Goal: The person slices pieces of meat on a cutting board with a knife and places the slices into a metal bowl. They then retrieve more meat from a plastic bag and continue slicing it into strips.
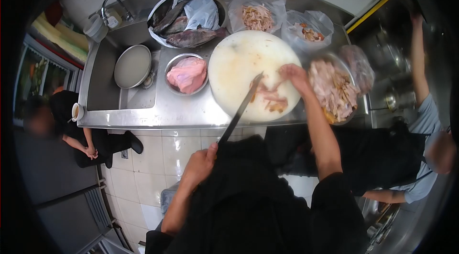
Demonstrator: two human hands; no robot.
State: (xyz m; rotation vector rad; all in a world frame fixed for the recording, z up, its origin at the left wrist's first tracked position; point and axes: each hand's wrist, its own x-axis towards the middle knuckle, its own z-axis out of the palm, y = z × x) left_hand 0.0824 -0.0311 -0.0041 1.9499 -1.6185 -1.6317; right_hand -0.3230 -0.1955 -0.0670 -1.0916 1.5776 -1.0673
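My left hand (200, 164) is closed round the handle of a long dark knife (239, 112), its blade reaching up over the round white cutting board (234, 58). The blade's tip lies beside thin strips of pale pink meat (271, 98) on the board. Above the board's right part is my right hand (294, 76), slightly blurred, fingers drawn together close to the strips; what they pinch is too small to name. Just right of that hand stands a metal bowl heaped with cut pale meat (332, 86).
Behind the board are bagged fish (193, 38) and two bags of cut pieces (257, 17) (311, 33). Left are a bowl of pink meat (187, 74) and a sink (107, 67) holding a round bowl. One person sits at left (91, 134); another stands at right (425, 120).
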